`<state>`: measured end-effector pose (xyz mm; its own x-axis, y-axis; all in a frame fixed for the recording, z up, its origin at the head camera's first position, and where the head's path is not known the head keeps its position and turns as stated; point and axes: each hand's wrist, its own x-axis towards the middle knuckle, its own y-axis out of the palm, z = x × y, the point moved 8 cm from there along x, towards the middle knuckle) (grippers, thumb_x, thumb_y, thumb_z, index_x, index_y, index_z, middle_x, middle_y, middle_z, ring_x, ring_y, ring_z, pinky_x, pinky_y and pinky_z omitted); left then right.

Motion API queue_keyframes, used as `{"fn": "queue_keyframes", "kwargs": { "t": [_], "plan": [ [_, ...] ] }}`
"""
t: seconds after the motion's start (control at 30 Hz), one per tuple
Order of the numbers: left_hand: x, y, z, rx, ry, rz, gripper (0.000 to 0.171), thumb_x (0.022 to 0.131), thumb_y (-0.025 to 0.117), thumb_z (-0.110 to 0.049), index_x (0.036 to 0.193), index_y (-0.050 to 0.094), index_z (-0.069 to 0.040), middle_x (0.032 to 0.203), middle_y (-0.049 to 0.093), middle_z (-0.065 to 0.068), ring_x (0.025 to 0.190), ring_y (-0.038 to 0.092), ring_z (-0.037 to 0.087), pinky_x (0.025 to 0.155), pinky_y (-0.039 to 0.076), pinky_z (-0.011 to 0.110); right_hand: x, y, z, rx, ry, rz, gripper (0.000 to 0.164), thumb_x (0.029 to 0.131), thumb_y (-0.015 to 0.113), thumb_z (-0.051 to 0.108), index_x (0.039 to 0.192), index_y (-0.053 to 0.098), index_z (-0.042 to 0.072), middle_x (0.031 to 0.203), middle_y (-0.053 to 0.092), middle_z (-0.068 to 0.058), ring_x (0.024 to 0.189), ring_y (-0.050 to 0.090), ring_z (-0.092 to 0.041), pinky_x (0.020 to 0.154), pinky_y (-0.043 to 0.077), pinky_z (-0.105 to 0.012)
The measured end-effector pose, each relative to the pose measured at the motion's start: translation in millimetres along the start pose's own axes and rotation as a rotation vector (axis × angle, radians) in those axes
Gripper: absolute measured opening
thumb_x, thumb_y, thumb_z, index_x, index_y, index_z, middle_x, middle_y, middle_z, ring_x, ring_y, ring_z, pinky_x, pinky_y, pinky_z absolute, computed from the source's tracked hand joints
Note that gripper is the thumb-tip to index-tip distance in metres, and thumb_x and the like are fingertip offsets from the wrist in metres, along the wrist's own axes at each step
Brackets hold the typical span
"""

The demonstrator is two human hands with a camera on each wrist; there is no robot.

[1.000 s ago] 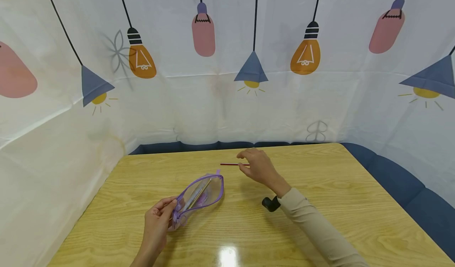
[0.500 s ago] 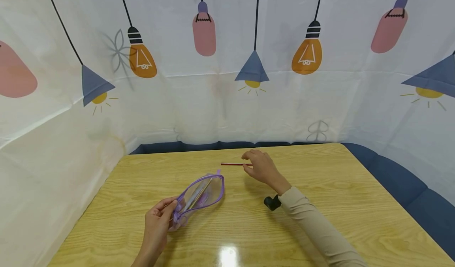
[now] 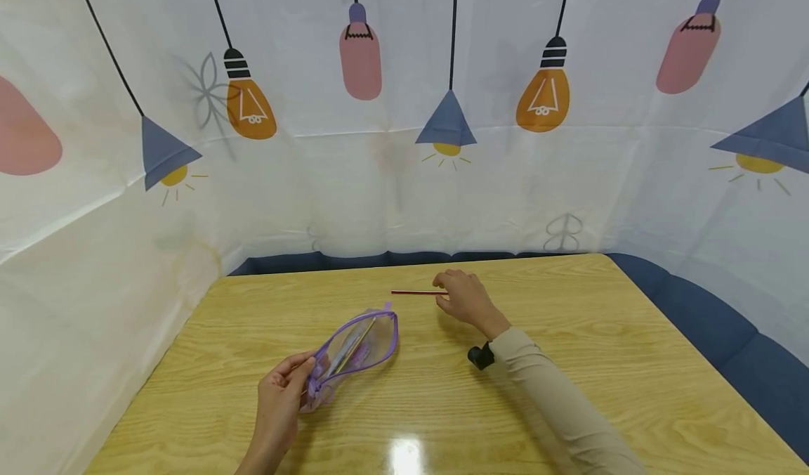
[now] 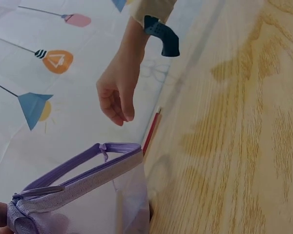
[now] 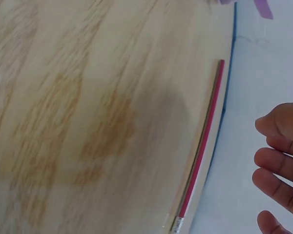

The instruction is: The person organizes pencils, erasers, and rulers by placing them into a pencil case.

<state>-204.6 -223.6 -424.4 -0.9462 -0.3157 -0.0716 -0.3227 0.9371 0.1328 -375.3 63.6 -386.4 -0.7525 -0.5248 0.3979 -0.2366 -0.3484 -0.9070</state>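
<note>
My left hand point(image 3: 278, 398) pinches the near end of a see-through purple pencil pouch point(image 3: 383, 334), whose zip opening gapes in the left wrist view. A gold stick-like pencil or pen point(image 3: 359, 344) and other items show through it. Toward the table's far side lies a thin red pencil point(image 3: 411, 292); the right wrist view shows the pencil point(image 5: 205, 136) flat on the wood with a silvery end. Above its right part hovers my right hand point(image 3: 466, 298), fingers loosely bent, holding nothing. A gap separates that hand point(image 5: 283, 161) from the pencil in the right wrist view.
The wooden table point(image 3: 569, 362) has a rounded far right corner. Dark blue padded seating point(image 3: 695, 320) runs along its right and far edges. A white curtain point(image 3: 379, 201) with printed lamps hangs behind. A black camera point(image 3: 482, 357) is worn at my right wrist.
My right hand has shifted slightly to the right above the pencil, uncovering a little more of it. My left hand and the pouch stay in place.
</note>
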Motion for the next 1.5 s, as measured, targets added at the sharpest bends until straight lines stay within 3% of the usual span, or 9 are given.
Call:
{"fn": "queue_keyframes", "kwargs": {
  "t": [0.2, 0.57, 0.93, 1.17, 1.5],
  "plan": [
    [-0.1, 1.7, 2.2, 0.0, -0.001, 0.013, 0.019, 0.096, 0.062, -0.009, 0.109, 0.067, 0.005, 0.085, 0.072, 0.005, 0.07, 0.068, 0.015, 0.058, 0.055, 0.024, 0.9, 13.7, -9.5, 0.009, 0.047, 0.086, 0.018, 0.088, 0.068, 0.012, 0.105, 0.069, 0.005, 0.095, 0.065, -0.007, 0.086, 0.06, -0.025, 0.073, 0.048, -0.048],
    [0.0, -1.5, 0.4, 0.004, 0.0, -0.005, 0.019, 0.096, 0.062, -0.009, 0.108, 0.067, 0.004, 0.085, 0.072, 0.004, 0.071, 0.068, 0.015, 0.058, 0.055, 0.025, 13.8, 32.7, -10.6, -0.021, 0.056, 0.091, 0.017, 0.09, 0.064, 0.003, 0.105, 0.069, 0.006, 0.096, 0.065, -0.009, 0.09, 0.061, -0.03, 0.078, 0.049, -0.052],
    [0.3, 0.0, 0.1, 0.001, 0.001, 0.009, 0.02, 0.096, 0.061, -0.009, 0.109, 0.067, 0.006, 0.085, 0.072, 0.005, 0.071, 0.069, 0.015, 0.058, 0.055, 0.025, 17.2, 39.9, -20.4, -0.053, 0.102, 0.148, 0.019, 0.09, 0.069, 0.008, 0.109, 0.069, 0.005, 0.102, 0.065, -0.009, 0.097, 0.061, -0.03, 0.085, 0.048, -0.054],
    [1.5, 1.2, 1.1, -0.014, -0.014, -0.007, 0.017, 0.096, 0.063, -0.01, 0.106, 0.068, 0.003, 0.086, 0.072, 0.005, 0.073, 0.069, 0.016, 0.058, 0.055, 0.026, 15.5, 40.6, -18.9, -0.08, 0.029, 0.088, 0.006, 0.09, 0.069, 0.009, 0.095, 0.072, 0.008, 0.088, 0.066, -0.007, 0.083, 0.062, -0.028, 0.075, 0.05, -0.051],
    [0.4, 2.1, -0.2, -0.013, 0.006, 0.017, 0.02, 0.096, 0.062, -0.01, 0.108, 0.067, 0.006, 0.087, 0.072, 0.005, 0.074, 0.07, 0.017, 0.06, 0.056, 0.027, 18.3, 46.7, -16.8, -0.105, 0.047, 0.14, 0.007, 0.093, 0.066, 0.009, 0.089, 0.072, 0.012, 0.084, 0.064, -0.005, 0.079, 0.061, -0.026, 0.072, 0.05, -0.048]
  ]
}}
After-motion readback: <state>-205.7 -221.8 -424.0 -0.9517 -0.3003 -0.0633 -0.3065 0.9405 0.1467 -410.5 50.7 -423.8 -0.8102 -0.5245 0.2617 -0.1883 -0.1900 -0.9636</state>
